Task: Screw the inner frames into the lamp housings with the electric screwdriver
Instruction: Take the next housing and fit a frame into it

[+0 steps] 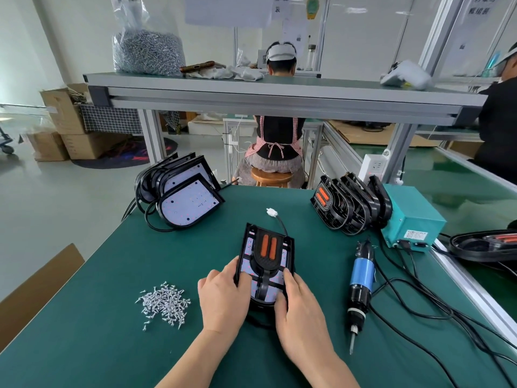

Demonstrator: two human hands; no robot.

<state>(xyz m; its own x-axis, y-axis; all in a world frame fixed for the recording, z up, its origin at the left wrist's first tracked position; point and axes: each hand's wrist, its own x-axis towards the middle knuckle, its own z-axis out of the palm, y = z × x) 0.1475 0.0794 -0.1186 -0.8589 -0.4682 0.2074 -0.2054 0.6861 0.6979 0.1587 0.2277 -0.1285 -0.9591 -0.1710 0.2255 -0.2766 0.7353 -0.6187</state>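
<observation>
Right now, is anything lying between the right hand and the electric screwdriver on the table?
Nothing visible does. The right hand grips the lamp housing, and only bare green mat separates it from the electric screwdriver lying to its right.

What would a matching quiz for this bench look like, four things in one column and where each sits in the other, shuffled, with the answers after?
Things
1. loose screws
2. electric screwdriver
3. teal power box
4. lamp housing

Places
A. held by the left hand and the right hand, in the middle
B. lying on the table, right of the hands
C. heaped left of the hands
D. at the far right edge, beyond the screwdriver

Pairs: 1-C, 2-B, 3-D, 4-A
</observation>
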